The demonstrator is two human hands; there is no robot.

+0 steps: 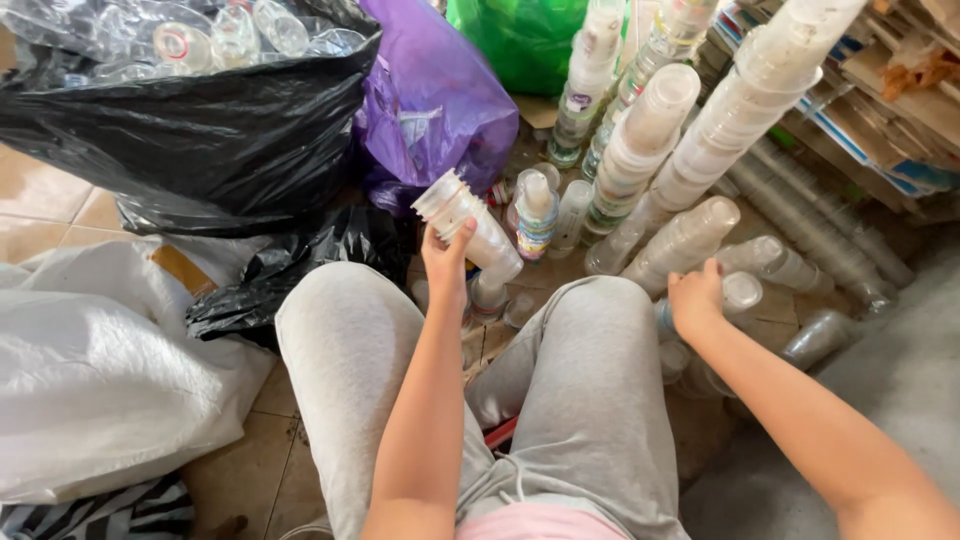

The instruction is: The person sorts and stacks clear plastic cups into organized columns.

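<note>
- The left hand (447,262) grips a stack of clear cups (470,222), held tilted above the knees.
- The right hand (695,298) closes on a capped cup (738,292); its fingertips are hidden.
- Beyond, leaning cup stacks (655,135) run out of view.

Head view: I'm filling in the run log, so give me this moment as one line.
left hand: holds stack of clear plastic cups | right hand: on clear cup | tall cup stacks ahead | black bag left
</note>
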